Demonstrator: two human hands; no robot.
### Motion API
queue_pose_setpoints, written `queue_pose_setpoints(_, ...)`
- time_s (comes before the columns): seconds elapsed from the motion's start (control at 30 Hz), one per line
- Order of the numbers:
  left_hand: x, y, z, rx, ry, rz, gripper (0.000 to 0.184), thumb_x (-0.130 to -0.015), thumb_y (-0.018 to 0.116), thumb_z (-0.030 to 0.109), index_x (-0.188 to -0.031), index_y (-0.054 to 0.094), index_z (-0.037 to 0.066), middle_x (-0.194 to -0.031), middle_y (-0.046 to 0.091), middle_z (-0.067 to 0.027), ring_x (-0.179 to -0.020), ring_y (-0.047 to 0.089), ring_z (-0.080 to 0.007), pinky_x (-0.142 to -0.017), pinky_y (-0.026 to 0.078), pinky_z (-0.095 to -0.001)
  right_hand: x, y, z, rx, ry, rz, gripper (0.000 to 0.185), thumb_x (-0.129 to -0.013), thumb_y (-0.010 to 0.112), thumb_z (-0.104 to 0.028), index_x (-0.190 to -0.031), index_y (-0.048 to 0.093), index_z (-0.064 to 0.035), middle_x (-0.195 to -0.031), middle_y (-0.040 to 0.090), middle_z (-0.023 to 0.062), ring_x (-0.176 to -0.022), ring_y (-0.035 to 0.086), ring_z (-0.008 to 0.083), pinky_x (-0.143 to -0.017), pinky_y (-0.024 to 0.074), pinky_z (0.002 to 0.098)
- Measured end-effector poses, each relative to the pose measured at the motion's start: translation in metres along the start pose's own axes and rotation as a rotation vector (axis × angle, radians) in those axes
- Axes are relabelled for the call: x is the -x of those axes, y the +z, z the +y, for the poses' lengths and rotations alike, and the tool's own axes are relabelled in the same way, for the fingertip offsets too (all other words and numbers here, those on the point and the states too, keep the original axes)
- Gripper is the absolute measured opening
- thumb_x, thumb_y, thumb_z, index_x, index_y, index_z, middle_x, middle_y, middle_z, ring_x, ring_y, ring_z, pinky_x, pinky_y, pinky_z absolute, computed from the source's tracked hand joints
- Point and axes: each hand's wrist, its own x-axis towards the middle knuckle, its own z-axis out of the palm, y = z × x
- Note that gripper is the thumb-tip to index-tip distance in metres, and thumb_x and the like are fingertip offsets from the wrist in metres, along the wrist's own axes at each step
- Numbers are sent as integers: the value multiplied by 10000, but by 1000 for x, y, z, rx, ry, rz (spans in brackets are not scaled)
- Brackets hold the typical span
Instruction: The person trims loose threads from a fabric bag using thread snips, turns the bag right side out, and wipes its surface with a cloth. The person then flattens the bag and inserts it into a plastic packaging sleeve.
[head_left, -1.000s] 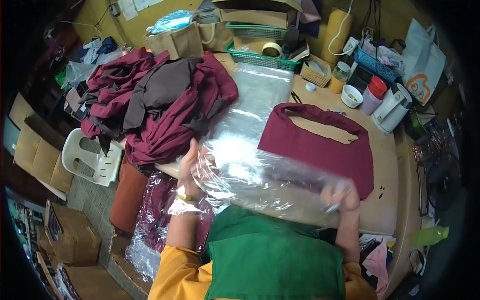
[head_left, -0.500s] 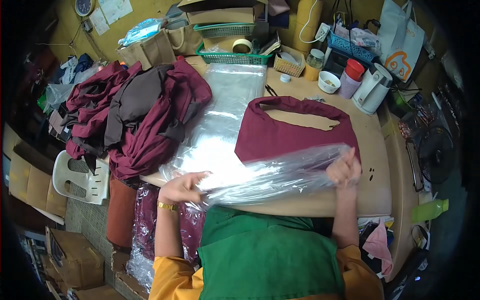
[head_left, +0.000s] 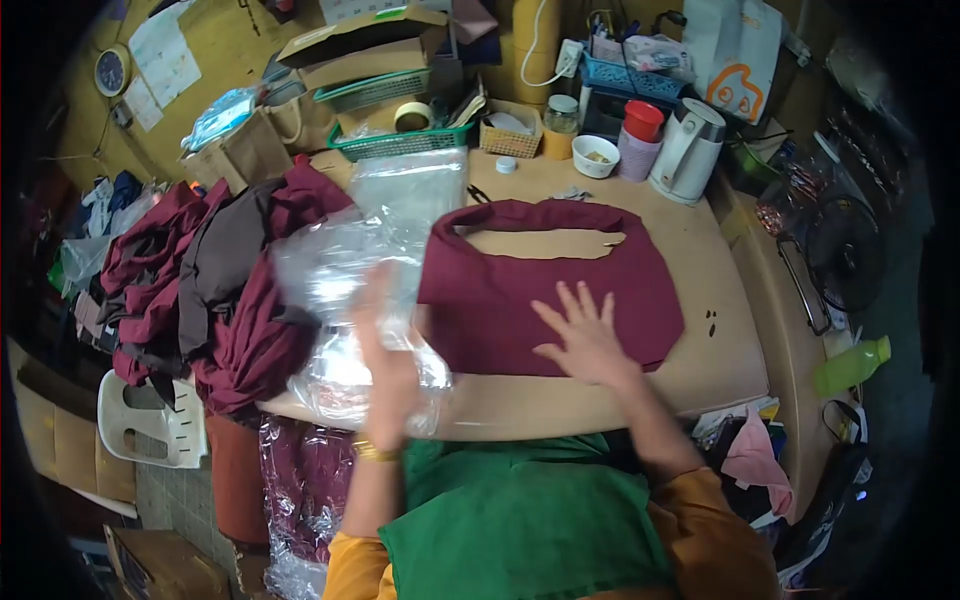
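Note:
A maroon cloth shoulder bag (head_left: 490,310) with a wide loop handle lies flat on the tan table (head_left: 730,350). My right hand (head_left: 583,335) rests on its lower part, fingers spread. Left of the bag, clear plastic bags (head_left: 330,270) lie in a shiny, overlapping layer, the top one crumpled. Over their right side is my left hand (head_left: 385,345), smeared by motion, so its fingers and any hold on the plastic are unclear. A heap of maroon and dark grey cloth (head_left: 220,270) sits further left, partly under the crumpled plastic.
Along the back stand a green basket (head_left: 390,148) with a tape roll (head_left: 412,117), a wicker basket (head_left: 510,138), a jar (head_left: 560,125), a white bowl (head_left: 595,157), a cup (head_left: 640,155) and an electric kettle (head_left: 690,150). A white plastic stool (head_left: 150,425) is at lower left.
The clear plastic bag stretched between both hands has gone left onto the other plastic. My right hand has left the plastic and lies spread on the maroon bag. The camera view has shifted.

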Motion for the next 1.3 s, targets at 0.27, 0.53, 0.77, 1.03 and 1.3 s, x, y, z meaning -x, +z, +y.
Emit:
queue_pose_setpoints(0.27, 46, 105, -18, -580, -132, -575, 678, -997, 463, 379, -1527, 267, 7, -1593, 270, -173, -1482, 204, -373, -1155, 116, -623, 35, -5, -8, 121, 199, -55, 746, -920, 470, -642, -1535, 319, -248, -1620, 199, 151, -1497, 142, 368, -1117, -12, 725)
queue_pose_setpoints(0.53, 22, 94, 19, -558, -170, -546, 876, -920, 589, 458, -1539, 194, -20, -1605, 193, -226, -1500, 126, -400, -1134, 98, -675, 131, -47, 120, -135, 253, 328, 575, -840, 547, -2, -1393, 500, -151, -1547, 313, 191, -1449, 264, 405, -1118, 246, 636)
queue_pose_setpoints(0.77, 47, 132, 29, -432, -108, -642, 962, -911, 527, 605, -1546, 153, -14, -1580, 259, -229, -1451, 257, -400, -1113, 90, -705, 103, -52, 103, 57, -19, 378, 560, -681, 568, 50, -1222, 622, -85, -1496, 399, 197, -1438, 311, 383, -1140, 253, 587)
queue_pose_setpoints(1.03, 80, 118, 35, 265, 229, -902, 662, -907, 582, 232, -1483, 337, 16, -1384, 489, -226, -1359, 406, -346, -1177, 224, -479, -5, -166, -7, 84, -426, 204, 184, -662, 656, -2, -834, 694, -55, -979, 678, 101, -983, 642, 264, -928, 464, 455)
queue_pose_setpoints(1.3, 85, -37, -12, 61, -375, -510, 962, -865, 692, 111, -1563, 39, 2, -1086, 634, -202, -890, 596, -294, -866, 468, -396, -114, -30, 42, -438, -330, -387, 392, -681, 817, -173, -1027, 722, -18, -1292, 587, 157, -1183, 550, 352, -1000, 448, 367)
